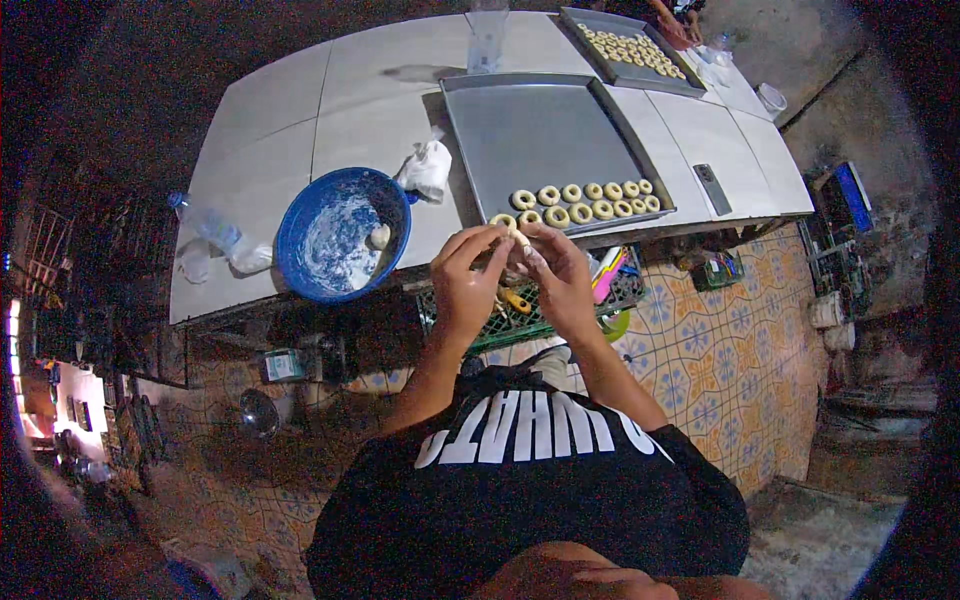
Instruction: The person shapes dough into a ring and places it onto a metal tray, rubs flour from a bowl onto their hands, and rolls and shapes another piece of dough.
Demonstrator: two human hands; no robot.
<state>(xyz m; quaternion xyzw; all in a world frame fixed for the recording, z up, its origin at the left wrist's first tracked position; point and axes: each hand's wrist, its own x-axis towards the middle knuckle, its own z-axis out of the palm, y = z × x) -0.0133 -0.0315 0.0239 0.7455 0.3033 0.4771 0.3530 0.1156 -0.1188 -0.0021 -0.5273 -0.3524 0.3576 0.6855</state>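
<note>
Indoors: dough rings (575,213), white table (370,120), tiled floor (715,340).

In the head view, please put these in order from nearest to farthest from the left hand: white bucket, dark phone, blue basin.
From the left hand:
1. Blue basin: on its left.
2. Dark phone: on its right.
3. White bucket: far right, beyond the phone.

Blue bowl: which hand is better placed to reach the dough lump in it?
Left hand, probably: the blue bowl stands to its left, so it is nearer the dough lump. The right hand is farther away. Both hold a dough piece, though.
</note>
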